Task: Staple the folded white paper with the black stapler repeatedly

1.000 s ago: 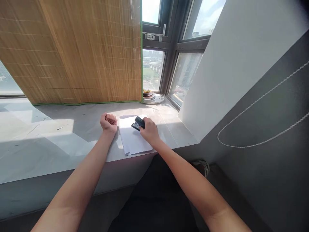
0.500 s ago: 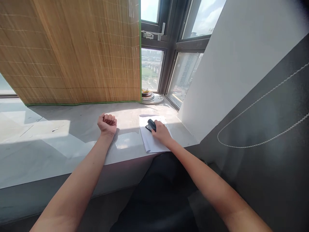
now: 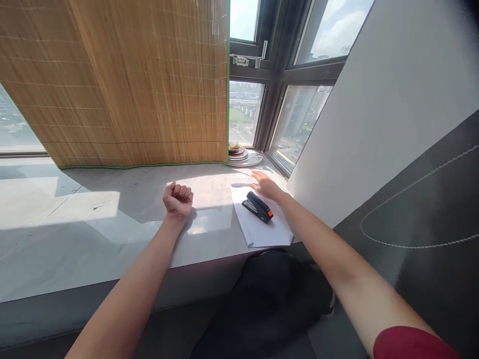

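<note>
A black stapler (image 3: 258, 207) with an orange tip lies on white paper (image 3: 258, 232) near the sill's front edge. Just beyond it, my right hand (image 3: 266, 185) reaches over the far part of the paper, fingers extended and apart, holding nothing. Two tiny staple-like marks show on the sill by its fingertips. My left hand (image 3: 178, 200) rests on the sill to the left of the paper, palm side up, its fingers curled into a fist with nothing visible in it.
The pale windowsill (image 3: 145, 239) runs along the window. A bamboo blind (image 3: 149, 89) hangs over its back left. Stacked plates (image 3: 243, 156) stand in the window corner. A white wall (image 3: 355, 114) borders the right side, with a beaded cord (image 3: 407, 247) in front of a dark surface.
My right hand has let go of the stapler and moved past it, opening its fingers. The stapler remains on the paper. My left hand is still a fist; the view has shifted slightly.
</note>
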Demonstrator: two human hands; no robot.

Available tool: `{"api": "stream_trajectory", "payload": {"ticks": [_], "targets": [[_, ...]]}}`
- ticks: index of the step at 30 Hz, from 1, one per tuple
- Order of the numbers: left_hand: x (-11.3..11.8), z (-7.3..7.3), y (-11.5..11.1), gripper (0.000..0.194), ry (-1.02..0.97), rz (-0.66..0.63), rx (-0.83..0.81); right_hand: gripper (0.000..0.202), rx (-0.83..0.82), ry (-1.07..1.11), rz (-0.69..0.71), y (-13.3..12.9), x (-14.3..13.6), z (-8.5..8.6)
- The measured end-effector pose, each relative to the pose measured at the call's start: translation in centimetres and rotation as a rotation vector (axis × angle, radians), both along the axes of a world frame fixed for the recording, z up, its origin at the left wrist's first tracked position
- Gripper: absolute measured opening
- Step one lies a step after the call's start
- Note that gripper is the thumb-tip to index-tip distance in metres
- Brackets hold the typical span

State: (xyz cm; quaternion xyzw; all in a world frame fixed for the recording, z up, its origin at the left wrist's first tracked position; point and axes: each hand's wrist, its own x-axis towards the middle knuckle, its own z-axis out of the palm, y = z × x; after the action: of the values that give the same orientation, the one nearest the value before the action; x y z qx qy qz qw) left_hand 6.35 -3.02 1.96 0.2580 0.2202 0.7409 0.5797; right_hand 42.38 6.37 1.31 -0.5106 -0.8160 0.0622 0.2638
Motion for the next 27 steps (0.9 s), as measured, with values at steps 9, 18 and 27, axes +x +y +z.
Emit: {"api": "stream_trajectory", "payload": {"ticks": [9,18,27], "targets": [[-1.9,0.7,-0.4,0.066,-0.008,-0.016,0.112,0.047,-0.170,0.026,-0.093,2.0,-8.5,-3.8],[-12.0,0.4,-1.5,0.064,-0.241,0.073,0.688,0.063,-0.276,-0.060,0.108,-1.9,-29.5,-3.4],[-14.3,0.1,-2.9,0.063,-0.098,0.177,0.601,0.049,-0.051,0.028,0.266,-5.1,-33.4,-1.7]]}}
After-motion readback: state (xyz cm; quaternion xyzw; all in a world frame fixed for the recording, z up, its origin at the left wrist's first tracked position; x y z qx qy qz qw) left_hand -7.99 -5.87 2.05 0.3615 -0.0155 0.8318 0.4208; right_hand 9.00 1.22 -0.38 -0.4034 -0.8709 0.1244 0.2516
